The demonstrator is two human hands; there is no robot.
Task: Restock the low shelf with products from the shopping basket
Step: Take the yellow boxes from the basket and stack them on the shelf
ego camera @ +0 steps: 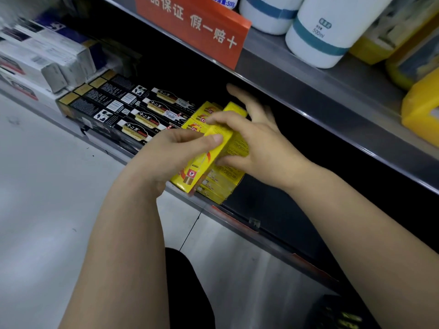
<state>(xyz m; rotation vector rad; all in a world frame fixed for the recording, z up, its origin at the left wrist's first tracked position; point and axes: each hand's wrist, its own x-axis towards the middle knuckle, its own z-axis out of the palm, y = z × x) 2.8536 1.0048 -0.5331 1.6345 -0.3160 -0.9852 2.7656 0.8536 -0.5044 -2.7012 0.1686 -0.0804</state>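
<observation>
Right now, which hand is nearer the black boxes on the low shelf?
Left. The left hand is beside the black boxes, gripping the yellow box; right hand holds that box's far side.

Yellow box (202, 166) partly behind left hand (175, 148); blurry white boxes (35, 55).

The left hand (173, 150) and right hand (259, 143) pinch a yellow box (202, 165); a stack (222, 186) lies beneath, black boxes (133, 115) left.

Left hand (171, 148) pinching, right hand (259, 143) seemingly gripping
</observation>
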